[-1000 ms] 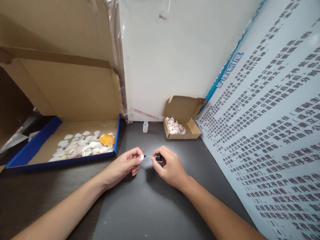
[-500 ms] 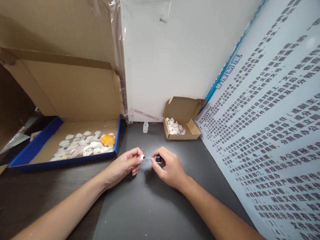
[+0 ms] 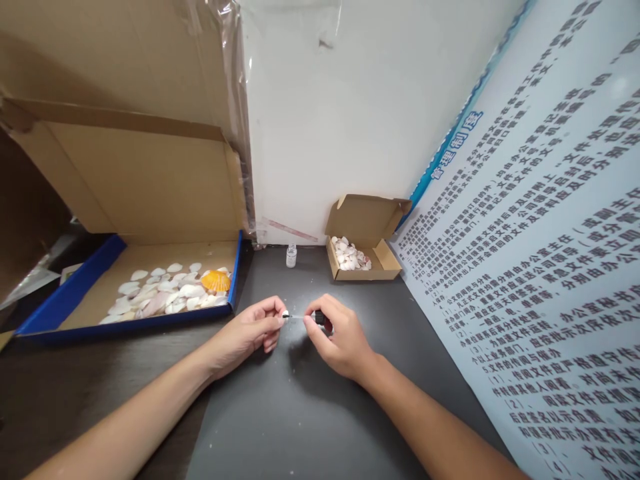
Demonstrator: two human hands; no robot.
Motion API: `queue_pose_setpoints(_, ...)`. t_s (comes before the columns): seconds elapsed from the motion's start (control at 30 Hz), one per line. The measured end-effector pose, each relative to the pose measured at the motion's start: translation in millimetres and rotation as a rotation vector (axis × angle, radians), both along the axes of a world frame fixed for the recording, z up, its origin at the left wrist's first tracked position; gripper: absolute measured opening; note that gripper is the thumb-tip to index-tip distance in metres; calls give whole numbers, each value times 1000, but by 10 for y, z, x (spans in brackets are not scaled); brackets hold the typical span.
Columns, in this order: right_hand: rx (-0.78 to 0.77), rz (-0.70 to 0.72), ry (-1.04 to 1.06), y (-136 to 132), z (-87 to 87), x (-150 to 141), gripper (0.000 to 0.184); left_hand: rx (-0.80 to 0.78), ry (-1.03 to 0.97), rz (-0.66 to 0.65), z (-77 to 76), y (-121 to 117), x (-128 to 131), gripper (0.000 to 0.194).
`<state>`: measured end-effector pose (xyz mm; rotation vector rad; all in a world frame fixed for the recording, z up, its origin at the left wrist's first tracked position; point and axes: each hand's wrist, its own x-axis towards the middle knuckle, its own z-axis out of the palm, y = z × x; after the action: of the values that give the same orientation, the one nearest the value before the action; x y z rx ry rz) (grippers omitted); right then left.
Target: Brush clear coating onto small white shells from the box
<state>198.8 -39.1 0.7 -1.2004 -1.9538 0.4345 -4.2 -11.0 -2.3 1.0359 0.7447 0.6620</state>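
Above the dark mat, my left hand (image 3: 257,323) pinches a small white shell (image 3: 285,313) between thumb and fingers; most of it is hidden by the fingertips. A black-capped brush (image 3: 320,317) is gripped by my right hand (image 3: 340,333), its thin pale stem pointing left. The dark tip of the brush lies at the shell; whether it touches cannot be made out. Behind the hands stands a small clear glass bottle (image 3: 291,255) with a pale label, upright and without a cap.
To the left, an open blue-edged cardboard box (image 3: 175,319) holds several white shells and an orange scallop shell (image 3: 217,280). A smaller open cardboard box (image 3: 367,274) of shells stands at the back right. A printed poster (image 3: 540,267) bounds the right side; a white wall (image 3: 370,100) rises behind.
My right hand has shifted slightly right with the brush. Less of the white shell shows at the left fingertips, and the dark brush tip now overlaps it.
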Motion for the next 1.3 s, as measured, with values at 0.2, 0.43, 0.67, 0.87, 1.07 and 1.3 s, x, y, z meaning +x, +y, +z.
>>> queue_pose_setpoints(0.2,-1,-23,-13,-1,-5,-2,12,-5,-10,6,-16,10,0,30)
queue_pose_setpoints(0.43,4,-27,22,30,-18,12,11,4,-4,9,-11,4,0,30)
queue_pose_setpoints(0.67,-10,-92,8,19,-34,9,9,-8,-6,-3,1,6,5,32)
queue_pose_setpoints(0.87,15,-76,-19,2,-3,-21,8,-11,-26,-35,-24,16,-19,30)
queue_pose_setpoints(1.07,-19,-5,19,-10,-1,-14,10,-9,-21,-44,-20,10,-33,30)
queue_pose_setpoints(1.3,-14,-88,38,-3,-1,-14,9,5,-7,-49,-28,16,-27,30)
